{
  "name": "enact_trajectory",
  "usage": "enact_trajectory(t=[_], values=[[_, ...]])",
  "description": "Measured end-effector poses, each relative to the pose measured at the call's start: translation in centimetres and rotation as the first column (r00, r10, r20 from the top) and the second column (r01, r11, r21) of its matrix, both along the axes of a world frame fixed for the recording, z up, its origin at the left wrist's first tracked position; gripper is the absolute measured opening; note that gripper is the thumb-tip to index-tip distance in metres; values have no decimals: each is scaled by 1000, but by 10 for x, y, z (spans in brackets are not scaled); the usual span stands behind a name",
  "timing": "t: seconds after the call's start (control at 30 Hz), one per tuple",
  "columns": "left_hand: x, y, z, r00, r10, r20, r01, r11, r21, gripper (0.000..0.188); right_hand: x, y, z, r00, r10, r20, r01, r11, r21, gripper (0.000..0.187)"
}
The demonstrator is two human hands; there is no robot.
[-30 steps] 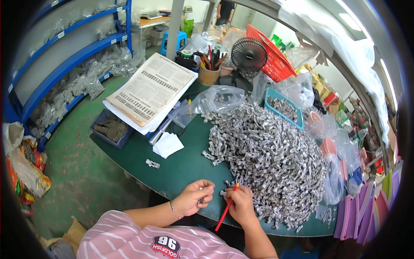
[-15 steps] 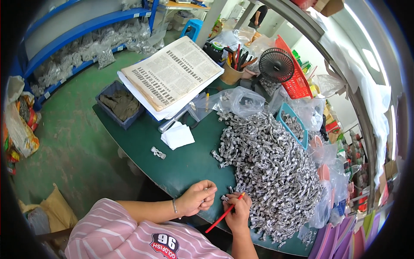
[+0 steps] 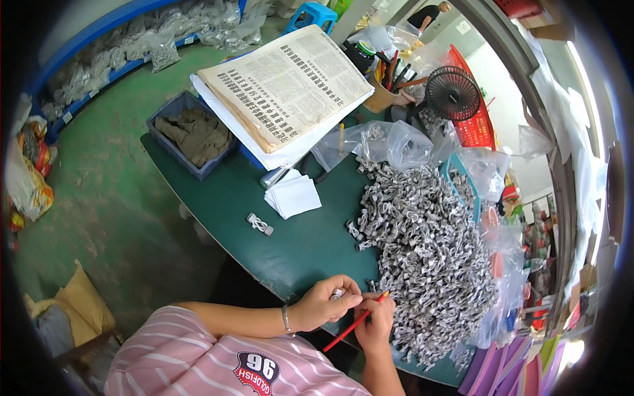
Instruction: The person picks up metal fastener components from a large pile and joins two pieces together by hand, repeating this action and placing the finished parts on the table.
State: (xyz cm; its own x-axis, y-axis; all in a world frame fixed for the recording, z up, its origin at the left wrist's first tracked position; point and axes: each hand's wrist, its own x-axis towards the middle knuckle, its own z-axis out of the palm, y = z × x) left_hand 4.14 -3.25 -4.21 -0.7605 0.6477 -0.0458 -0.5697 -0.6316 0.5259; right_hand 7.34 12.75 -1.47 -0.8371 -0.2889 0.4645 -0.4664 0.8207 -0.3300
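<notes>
My left hand (image 3: 325, 305) is closed with a small white-grey looped piece (image 3: 337, 294) between its thumb and fingers. Touching or nearly touching it, my right hand (image 3: 375, 322) grips a slim red pencil (image 3: 347, 331), slanted with its yellowish tip up to the right. Both hands are above the near edge of the green table, just left of a big heap of small grey looped pieces (image 3: 429, 251). One more such piece, a pale cluster (image 3: 260, 224), lies apart on the green tabletop (image 3: 290, 254).
White paper slips (image 3: 294, 197) lie by a stack of printed sheets (image 3: 287, 89). A blue bin (image 3: 191, 173) holds dark cloth. Behind the heap are plastic bags (image 3: 406, 145), a blue tray (image 3: 453, 165), a pen pot (image 3: 380, 99) and a black fan (image 3: 453, 94). Another person (image 3: 422, 16) is far off.
My hands have come together, and a piece now shows in my left fingers. The right hand still holds the pencil. The view has shifted, so the table things appear further right.
</notes>
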Motion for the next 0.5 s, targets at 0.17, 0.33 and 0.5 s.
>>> enact_trajectory(t=[0.17,0.33,0.5], values=[[2,10,-6,999,23,27,-22,999,-50,7,6,6,3,992,-110,-62,105,992,-76,21],[-4,8,2,966,-15,-257,-72,943,-325,37,12,8,6,936,27,352,309,421,-853,15],[5,10,2,911,-59,-409,-101,928,-358,32,24,0,9,896,223,384,304,323,-896,12]])
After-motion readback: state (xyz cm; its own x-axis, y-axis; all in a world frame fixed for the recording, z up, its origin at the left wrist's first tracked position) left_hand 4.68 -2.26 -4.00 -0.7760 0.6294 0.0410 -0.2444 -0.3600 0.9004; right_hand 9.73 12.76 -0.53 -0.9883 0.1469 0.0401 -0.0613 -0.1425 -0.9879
